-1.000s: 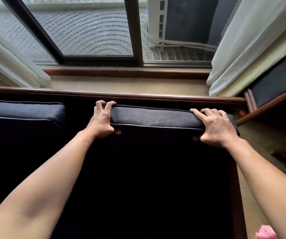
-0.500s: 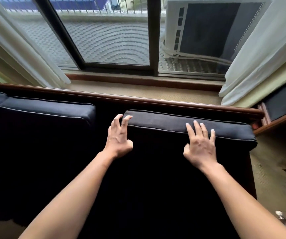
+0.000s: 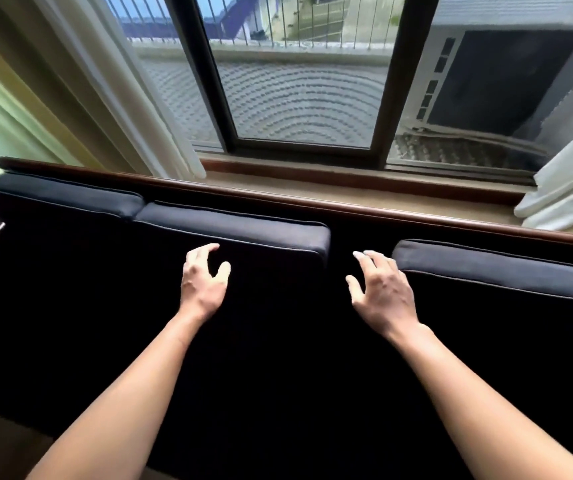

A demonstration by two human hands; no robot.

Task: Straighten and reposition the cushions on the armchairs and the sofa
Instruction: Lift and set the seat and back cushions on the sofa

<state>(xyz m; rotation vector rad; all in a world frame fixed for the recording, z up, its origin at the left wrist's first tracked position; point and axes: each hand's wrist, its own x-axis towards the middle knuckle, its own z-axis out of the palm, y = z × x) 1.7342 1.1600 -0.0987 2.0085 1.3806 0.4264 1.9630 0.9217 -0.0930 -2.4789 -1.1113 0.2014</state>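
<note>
Your left hand (image 3: 203, 278) hangs in front of the middle cushion (image 3: 233, 226), grip spread and curled, holding nothing. Your right hand (image 3: 382, 292) is up too, fingers splayed, over the dark gap between the middle cushion and the right cushion (image 3: 499, 268) — empty as well. All three cushions stand against the sofa's wooden back rail (image 3: 312, 202), the left cushion (image 3: 63, 195) touching the middle one — window (image 3: 299, 109) behind.
</note>
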